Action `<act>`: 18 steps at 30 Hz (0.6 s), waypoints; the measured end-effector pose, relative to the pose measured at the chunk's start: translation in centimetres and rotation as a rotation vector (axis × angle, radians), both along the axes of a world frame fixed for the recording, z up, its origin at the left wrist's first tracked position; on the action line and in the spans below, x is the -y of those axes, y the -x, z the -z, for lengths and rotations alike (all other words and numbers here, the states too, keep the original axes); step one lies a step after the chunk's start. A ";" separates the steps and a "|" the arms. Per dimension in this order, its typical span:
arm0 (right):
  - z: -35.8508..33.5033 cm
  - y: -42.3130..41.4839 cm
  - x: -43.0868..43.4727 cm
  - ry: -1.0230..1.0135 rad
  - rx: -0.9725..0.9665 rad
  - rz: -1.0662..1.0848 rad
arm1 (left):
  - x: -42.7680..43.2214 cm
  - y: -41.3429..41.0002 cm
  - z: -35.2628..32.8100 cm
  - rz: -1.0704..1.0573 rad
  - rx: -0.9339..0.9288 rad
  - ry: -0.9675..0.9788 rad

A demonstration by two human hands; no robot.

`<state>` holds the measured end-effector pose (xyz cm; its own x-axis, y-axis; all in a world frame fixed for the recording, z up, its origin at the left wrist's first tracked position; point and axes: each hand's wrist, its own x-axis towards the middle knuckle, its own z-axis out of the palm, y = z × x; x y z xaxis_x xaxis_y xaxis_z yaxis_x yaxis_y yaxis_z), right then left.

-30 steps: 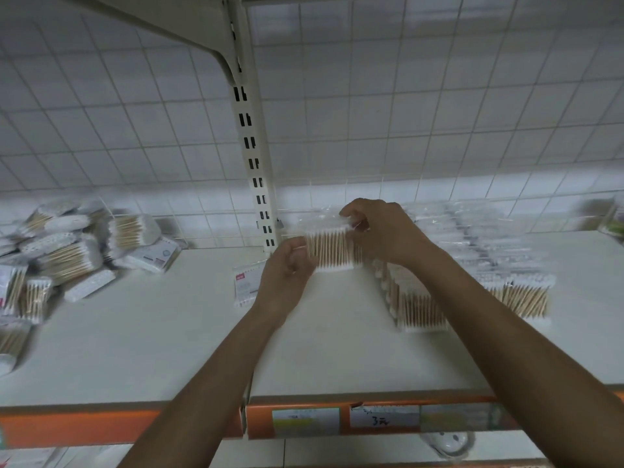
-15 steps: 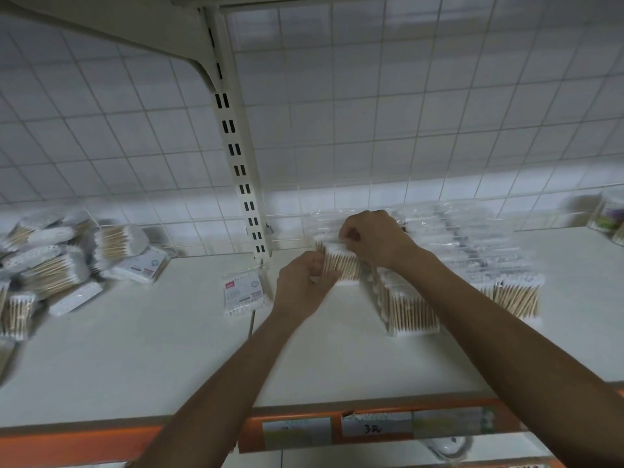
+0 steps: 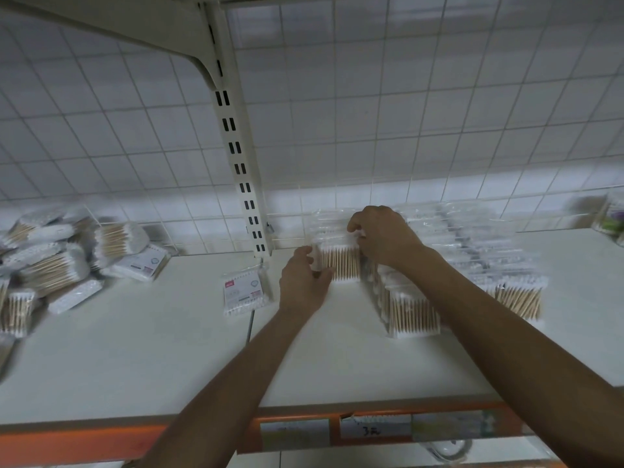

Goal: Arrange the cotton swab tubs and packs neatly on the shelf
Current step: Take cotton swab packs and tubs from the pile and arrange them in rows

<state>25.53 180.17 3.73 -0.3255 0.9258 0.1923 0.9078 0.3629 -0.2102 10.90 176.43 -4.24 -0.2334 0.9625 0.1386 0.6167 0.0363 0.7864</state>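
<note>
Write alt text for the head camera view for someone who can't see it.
A left hand and right hand hold a swab pack upright on a white shelf, beside neat rows of packs. A loose pile lies at far left.

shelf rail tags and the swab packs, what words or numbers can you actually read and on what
"3" plus a blurred handwritten stroke: middle price tag on the orange shelf rail.
Too blurred to read: left price tag, right price tag.
Print too small to read: flat pack with red label.
Blurred, unreadable: flat packs in the left pile.
</note>
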 end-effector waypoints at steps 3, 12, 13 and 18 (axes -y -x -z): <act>0.2 -0.4 -0.1 -0.010 -0.006 0.011 | -0.1 -0.3 0.0 0.034 -0.082 0.036; 0.7 -0.7 0.0 -0.010 -0.012 0.006 | -0.4 -0.9 0.0 0.061 -0.163 0.035; 0.7 -0.6 0.0 -0.012 -0.011 0.006 | -0.5 -0.9 0.0 0.063 -0.164 0.044; 0.0 0.4 0.9 -0.083 -0.030 -0.018 | -0.3 0.0 -0.3 0.065 -0.226 0.091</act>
